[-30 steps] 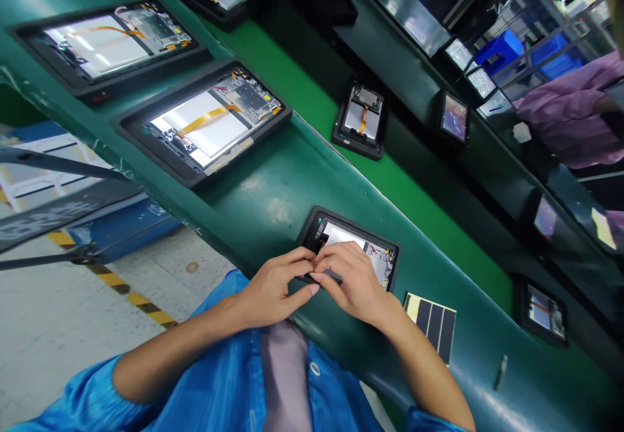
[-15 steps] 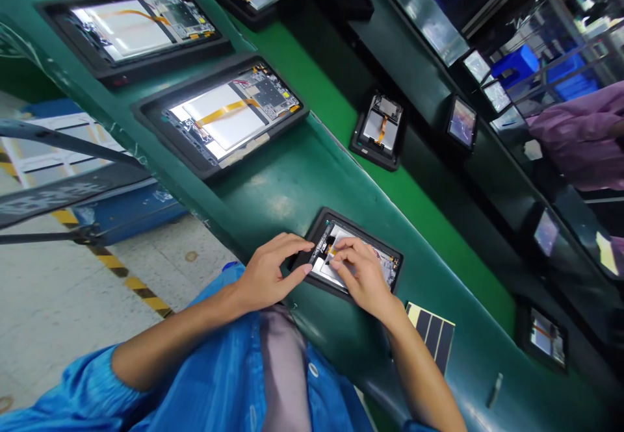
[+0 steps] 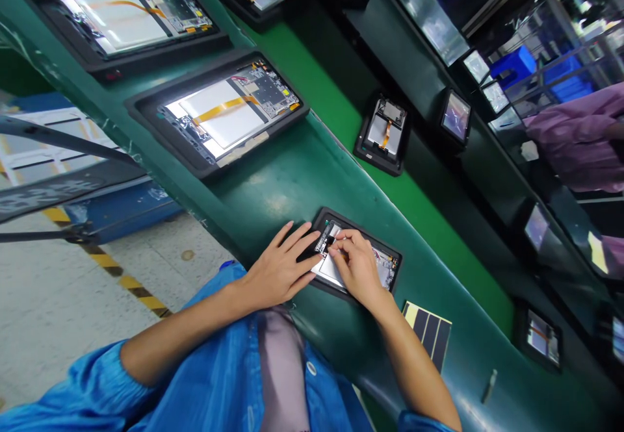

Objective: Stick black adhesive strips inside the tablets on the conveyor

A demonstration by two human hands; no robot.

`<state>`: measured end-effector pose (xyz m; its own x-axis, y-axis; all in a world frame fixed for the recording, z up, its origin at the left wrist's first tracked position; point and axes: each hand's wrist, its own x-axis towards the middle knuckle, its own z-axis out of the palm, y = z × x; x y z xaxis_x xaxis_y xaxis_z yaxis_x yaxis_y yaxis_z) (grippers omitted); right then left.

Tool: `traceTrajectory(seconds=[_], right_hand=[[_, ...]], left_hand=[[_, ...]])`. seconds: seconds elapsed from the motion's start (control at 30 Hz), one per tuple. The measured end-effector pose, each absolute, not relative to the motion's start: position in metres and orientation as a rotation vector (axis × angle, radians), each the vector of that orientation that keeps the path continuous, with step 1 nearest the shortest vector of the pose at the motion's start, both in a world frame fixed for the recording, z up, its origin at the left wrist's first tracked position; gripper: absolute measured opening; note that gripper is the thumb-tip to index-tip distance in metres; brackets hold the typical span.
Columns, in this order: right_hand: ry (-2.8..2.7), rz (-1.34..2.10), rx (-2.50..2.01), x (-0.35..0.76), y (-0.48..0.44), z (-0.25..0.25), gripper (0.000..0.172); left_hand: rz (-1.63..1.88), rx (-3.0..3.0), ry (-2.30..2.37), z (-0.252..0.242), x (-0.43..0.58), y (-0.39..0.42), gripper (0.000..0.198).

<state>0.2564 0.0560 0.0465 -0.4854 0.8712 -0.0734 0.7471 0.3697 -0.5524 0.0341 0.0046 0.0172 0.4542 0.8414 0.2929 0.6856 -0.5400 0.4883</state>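
An opened tablet point(image 3: 385, 260) lies in a black tray point(image 3: 324, 214) on the green bench, its white battery and circuit board showing. My left hand point(image 3: 279, 266) is spread out at the tray's left end, fingertips over the tablet's edge and holding nothing. Over the tablet's middle, my right hand point(image 3: 358, 263) is closed in a pinch. At its fingertips shows a small black piece point(image 3: 330, 241) that looks like tape; the fingers partly hide it. Close to my right forearm lies a yellow backing sheet point(image 3: 429, 333) with black strips.
Two more opened tablets in trays, a nearer one point(image 3: 219, 114) and a farther one point(image 3: 131, 23), lie up the bench point(image 3: 263, 178). Beyond its edge, a green conveyor point(image 3: 336, 120) carries trayed tablets. A small slim object point(image 3: 490, 386) lies at lower right. A person in pink point(image 3: 580, 139) is across the line.
My left hand has spread its fingers and now lies flatter at the tablet's edge. My right hand shifted slightly, and a black patch now shows by its fingertips. Tablets on the conveyor moved slightly.
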Motion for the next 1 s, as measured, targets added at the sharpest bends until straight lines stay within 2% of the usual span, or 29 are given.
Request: traceTrajectory(seconds=[0.27, 0.37, 0.53, 0.63, 1.0], right_hand=[[-2.425, 0.721, -1.455, 0.255, 0.058, 0.043, 0.012], [-2.390, 0.689, -1.441, 0.254, 0.057, 0.042, 0.010], [-2.142, 0.571, -1.460, 0.260, 0.059, 0.050, 0.028], [-2.032, 0.488, -1.471, 0.274, 0.056, 0.058, 0.031], [-1.737, 0.286, -1.702, 0.340, -0.007, 0.062, 0.018]], left_hand=[[0.588, 2.505, 1.284, 0.009, 0.037, 0.008, 0.052], [0.552, 2.513, 1.302, 0.009, 0.037, 0.008, 0.052], [0.532, 2.511, 1.307, 0.012, 0.038, 0.009, 0.050], [0.520, 2.517, 1.306, 0.011, 0.040, 0.012, 0.053], [0.567, 2.459, 1.314, 0.007, 0.044, 0.013, 0.056]])
